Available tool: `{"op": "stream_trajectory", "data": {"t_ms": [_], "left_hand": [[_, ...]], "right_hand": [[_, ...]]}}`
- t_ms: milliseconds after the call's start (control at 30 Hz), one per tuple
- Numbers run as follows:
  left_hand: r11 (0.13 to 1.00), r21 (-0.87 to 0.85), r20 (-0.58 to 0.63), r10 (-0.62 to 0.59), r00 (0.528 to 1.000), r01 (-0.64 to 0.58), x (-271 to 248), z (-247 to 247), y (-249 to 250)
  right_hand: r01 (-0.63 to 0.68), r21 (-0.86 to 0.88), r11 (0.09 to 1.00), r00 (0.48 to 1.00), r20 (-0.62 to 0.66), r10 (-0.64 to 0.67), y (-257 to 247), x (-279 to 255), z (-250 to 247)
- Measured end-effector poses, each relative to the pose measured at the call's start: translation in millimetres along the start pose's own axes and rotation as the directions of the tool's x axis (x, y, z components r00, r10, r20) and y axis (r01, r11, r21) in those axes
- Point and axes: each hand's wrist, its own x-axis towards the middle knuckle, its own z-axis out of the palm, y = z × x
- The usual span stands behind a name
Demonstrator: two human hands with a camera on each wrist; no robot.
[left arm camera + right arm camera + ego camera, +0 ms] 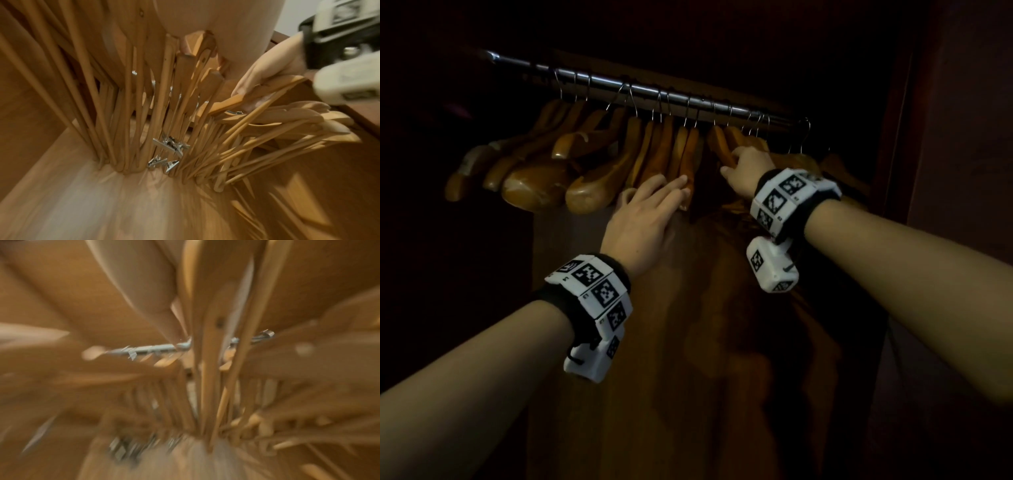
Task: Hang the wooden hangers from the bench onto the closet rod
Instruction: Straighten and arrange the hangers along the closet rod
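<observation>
Several wooden hangers hang by metal hooks on the closet rod, which slants from upper left to right in the dim head view. My left hand reaches up with straight fingers that touch the lower end of a middle hanger. To its right, my right hand curls its fingers round the arm of another hanger that hangs on the rod. From below, the left wrist view shows that right hand gripping a tilted hanger arm. The right wrist view is blurred.
The closet's wooden back panel fills the space under the hangers. A dark side wall closes the right, close to the rod's end. Metal trouser clips dangle among the hanger bars. The closet's left part is too dark to read.
</observation>
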Motion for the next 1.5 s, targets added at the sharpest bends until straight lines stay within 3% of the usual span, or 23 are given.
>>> {"op": "stream_trajectory", "data": {"t_ms": [100, 200, 300, 400, 567, 700, 1067, 1267, 1500], "left_hand": [[0.999, -0.026, -0.031, -0.025, 0.999, 0.024, -4.4, 4.2, 1.2], [0.998, -0.051, 0.000, -0.033, 0.999, 0.033, -8.8, 7.8, -4.5], [0.999, -0.047, 0.014, -0.024, 1.000, 0.025, -9.8, 7.3, -6.7], [0.999, -0.042, 0.021, -0.006, 1.000, 0.007, -11.1, 7.1, -9.5], [0.999, -0.016, 0.035, 0.047, 0.998, -0.046, -11.3, 6.9, -13.7], [0.997, 0.033, 0.023, 0.071, 0.997, -0.071, -11.8, 8.3, -17.2], [0.986, 0.142, 0.010, 0.090, 0.996, -0.091, -9.1, 3.2, -12.1], [0.989, 0.107, -0.060, 0.107, 0.992, -0.100, -9.4, 4.6, -10.5], [0.987, 0.128, -0.068, 0.108, 0.992, -0.099, -9.3, 5.5, -8.0]], "right_hand": [[0.238, 0.139, 0.961, 0.959, -0.188, -0.210, -6.9, -17.8, 8.9], [0.362, 0.187, 0.913, 0.930, -0.130, -0.343, -11.2, -33.6, 10.0], [0.340, 0.128, 0.932, 0.938, 0.027, -0.346, -15.0, -42.8, 14.5], [0.344, -0.002, 0.939, 0.936, 0.076, -0.343, -13.3, -45.1, 18.9], [0.377, -0.194, 0.906, 0.923, 0.000, -0.384, -10.4, -43.5, 15.4], [0.338, -0.232, 0.912, 0.941, 0.077, -0.329, -8.3, -43.3, 13.0], [0.191, -0.489, 0.851, 0.981, 0.067, -0.182, -17.6, -49.4, 17.4], [0.176, -0.354, 0.919, 0.976, -0.059, -0.210, -12.8, -45.5, 19.6], [0.153, -0.297, 0.942, 0.979, -0.087, -0.186, -9.7, -28.6, -5.0]]}}
